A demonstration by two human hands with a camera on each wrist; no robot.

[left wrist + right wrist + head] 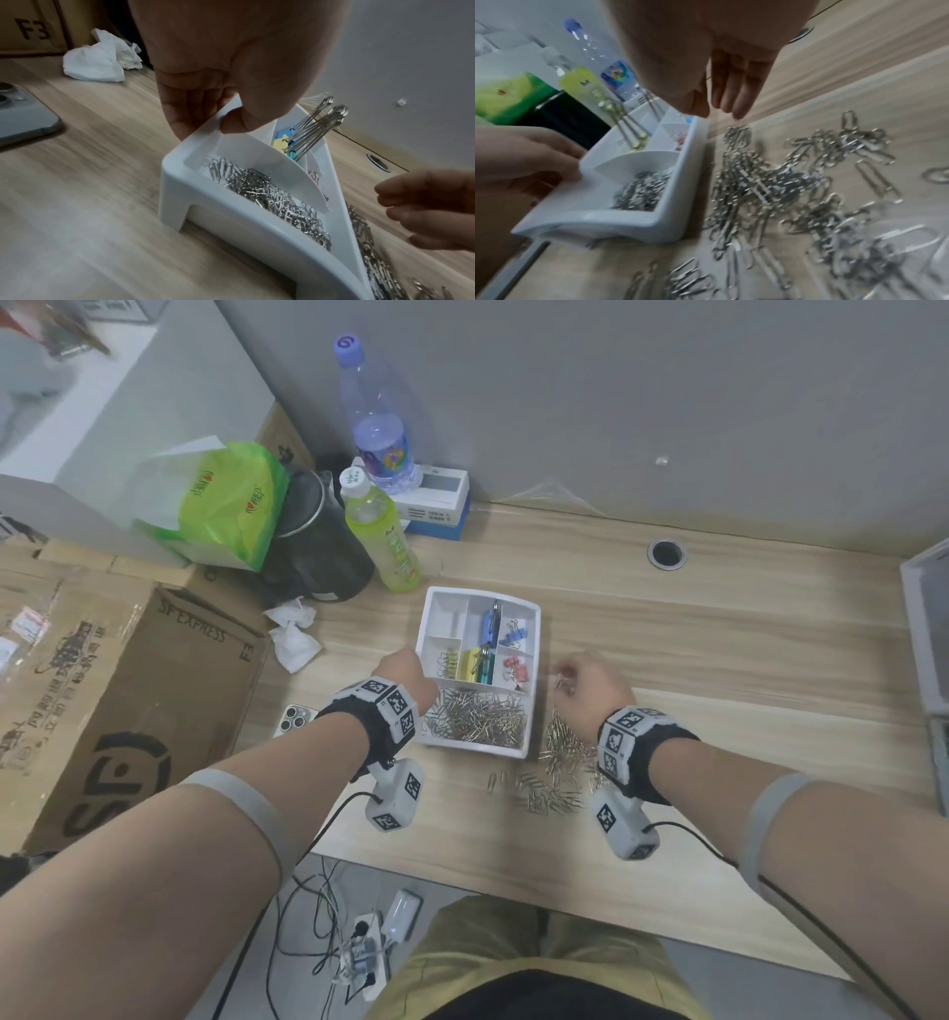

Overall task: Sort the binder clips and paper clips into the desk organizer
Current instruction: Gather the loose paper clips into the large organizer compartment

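White desk organizer point(534, 613) on worktop point(719, 634), left hand point(226, 85) pinching its rim. Right hand point(590, 683), grip closed on paper clips point(562, 683). Next, likely: drop into front compartment; loose clips point(770, 182) remain beside.

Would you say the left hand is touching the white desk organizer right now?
Touching. The left wrist view shows the left hand pinching the rim of the desk organizer, thumb inside the wall and fingers outside.
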